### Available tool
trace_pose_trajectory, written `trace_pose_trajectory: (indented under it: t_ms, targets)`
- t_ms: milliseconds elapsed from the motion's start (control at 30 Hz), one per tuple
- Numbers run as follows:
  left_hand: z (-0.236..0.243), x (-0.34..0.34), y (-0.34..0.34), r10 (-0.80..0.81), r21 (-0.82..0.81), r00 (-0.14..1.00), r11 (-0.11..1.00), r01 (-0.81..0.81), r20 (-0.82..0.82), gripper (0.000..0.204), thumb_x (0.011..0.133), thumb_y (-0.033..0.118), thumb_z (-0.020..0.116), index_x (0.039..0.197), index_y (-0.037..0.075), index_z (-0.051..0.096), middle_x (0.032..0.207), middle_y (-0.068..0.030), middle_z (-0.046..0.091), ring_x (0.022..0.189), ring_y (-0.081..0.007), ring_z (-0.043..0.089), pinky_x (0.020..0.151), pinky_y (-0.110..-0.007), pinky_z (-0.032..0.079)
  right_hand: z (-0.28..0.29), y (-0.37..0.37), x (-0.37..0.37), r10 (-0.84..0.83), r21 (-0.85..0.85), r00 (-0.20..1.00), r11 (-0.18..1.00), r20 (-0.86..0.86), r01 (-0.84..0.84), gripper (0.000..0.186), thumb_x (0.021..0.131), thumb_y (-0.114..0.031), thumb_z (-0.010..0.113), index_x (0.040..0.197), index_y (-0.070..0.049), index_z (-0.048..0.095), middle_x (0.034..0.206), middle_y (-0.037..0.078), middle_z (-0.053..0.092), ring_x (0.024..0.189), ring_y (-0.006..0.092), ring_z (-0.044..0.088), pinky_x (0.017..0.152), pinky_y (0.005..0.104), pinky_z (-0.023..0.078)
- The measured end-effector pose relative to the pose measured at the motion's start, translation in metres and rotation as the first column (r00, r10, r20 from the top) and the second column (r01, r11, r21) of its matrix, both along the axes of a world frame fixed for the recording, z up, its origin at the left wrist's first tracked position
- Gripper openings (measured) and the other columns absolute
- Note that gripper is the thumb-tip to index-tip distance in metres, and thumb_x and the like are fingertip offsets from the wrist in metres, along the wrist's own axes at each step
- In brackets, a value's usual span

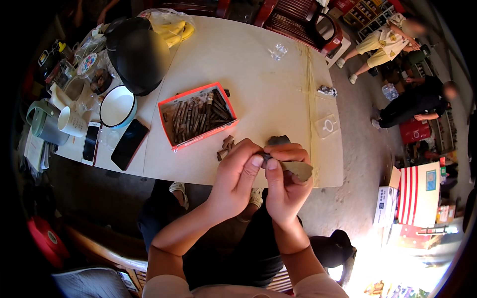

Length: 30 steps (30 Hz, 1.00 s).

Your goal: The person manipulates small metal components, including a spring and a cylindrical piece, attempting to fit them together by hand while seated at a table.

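Note:
Both hands meet above the near edge of the table. My left hand (238, 174) is closed, thumb and forefinger pinching a small dark piece (265, 158), mostly covered by the fingers. Against it, my right hand (287, 186) is closed on a thin tan scrap with a ragged edge (299, 170), which looks like cloth or abrasive sheet. A dark grey lump or scrap (277, 140) shows just behind the right fingers. Left of the hands, several short brown metal pieces (226, 146) lie loose. Beyond them stands an open red-rimmed box (166, 135) holding many dark metal rods.
On the left are a black phone (130, 144), a white phone (91, 143), an enamel bowl (118, 106), a white mug (71, 122) and a large black rounded thing (136, 57). A clear cup (279, 51) stands far back. Two people stand at right beyond the table (258, 99).

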<state>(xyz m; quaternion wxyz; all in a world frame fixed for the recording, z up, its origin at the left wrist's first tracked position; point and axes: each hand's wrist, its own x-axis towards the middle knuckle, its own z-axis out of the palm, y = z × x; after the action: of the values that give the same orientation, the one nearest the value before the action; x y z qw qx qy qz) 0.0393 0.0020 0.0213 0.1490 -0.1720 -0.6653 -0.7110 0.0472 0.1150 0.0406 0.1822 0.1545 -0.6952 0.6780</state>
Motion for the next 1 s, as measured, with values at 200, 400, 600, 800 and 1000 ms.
trace_pose_trajectory:
  t_ms: [200, 400, 600, 800, 1000]
  targets:
    - [-0.003, -0.005, -0.003, 0.122, -0.276, 0.947, 0.939, -0.207, -0.296, 0.010, 0.090, 0.009, 0.055, 0.091, -0.001, 0.053, 0.082, -0.0141, 0.046, 0.071, -0.0315, 0.046, 0.064, -0.039, 0.040, 0.002, 0.001, 0.001, 0.002, -0.068, 0.998, 0.998, 0.066, 0.002, 0.013, 0.089, 0.005, 0.055, 0.102, 0.002, 0.054, 0.105, 0.013, 0.057, 0.087, 0.0139, 0.056, 0.077, 0.0240, 0.046]
    - [0.001, 0.003, -0.004, 0.006, -0.049, 0.999, 0.999, -0.009, -0.045, 0.021, 0.097, 0.016, 0.045, 0.091, -0.002, 0.053, 0.080, -0.0097, 0.047, 0.070, -0.0196, 0.044, 0.065, -0.029, 0.037, 0.005, 0.009, -0.002, 0.226, -0.419, 0.969, 0.893, 0.103, -0.164, 0.012, 0.089, 0.002, 0.056, 0.101, 0.001, 0.054, 0.107, 0.014, 0.055, 0.084, 0.0133, 0.055, 0.076, 0.0245, 0.047]
    - [0.005, 0.003, -0.005, -0.024, -0.039, 1.000, 0.999, 0.023, -0.013, 0.018, 0.097, 0.013, 0.047, 0.092, -0.003, 0.052, 0.078, -0.0121, 0.047, 0.068, -0.0255, 0.047, 0.063, -0.033, 0.040, 0.002, 0.007, -0.001, 0.098, -0.154, 0.994, 0.984, 0.051, -0.089, 0.012, 0.089, 0.003, 0.057, 0.101, 0.001, 0.055, 0.109, 0.014, 0.053, 0.088, 0.0136, 0.054, 0.076, 0.0245, 0.047]
    - [0.002, 0.002, -0.005, 0.004, -0.035, 1.000, 0.999, -0.004, 0.000, 0.018, 0.096, 0.014, 0.049, 0.093, -0.003, 0.054, 0.080, -0.0108, 0.048, 0.069, -0.0220, 0.047, 0.063, -0.031, 0.039, 0.004, 0.005, -0.002, 0.015, -0.001, 1.000, 1.000, 0.015, -0.015, 0.013, 0.088, 0.004, 0.058, 0.101, 0.001, 0.056, 0.104, 0.011, 0.052, 0.087, 0.0130, 0.053, 0.075, 0.0234, 0.046]
    - [-0.004, -0.002, 0.000, 0.162, -0.257, 0.944, 0.936, -0.239, -0.286, 0.011, 0.086, 0.006, 0.058, 0.093, -0.002, 0.056, 0.081, -0.0135, 0.051, 0.071, -0.0296, 0.049, 0.065, -0.037, 0.041, 0.006, 0.005, 0.003, -0.052, 0.053, 0.997, 0.997, 0.055, 0.049, 0.011, 0.088, 0.003, 0.058, 0.099, 0.001, 0.055, 0.098, 0.008, 0.051, 0.084, 0.0107, 0.052, 0.072, 0.0218, 0.043]
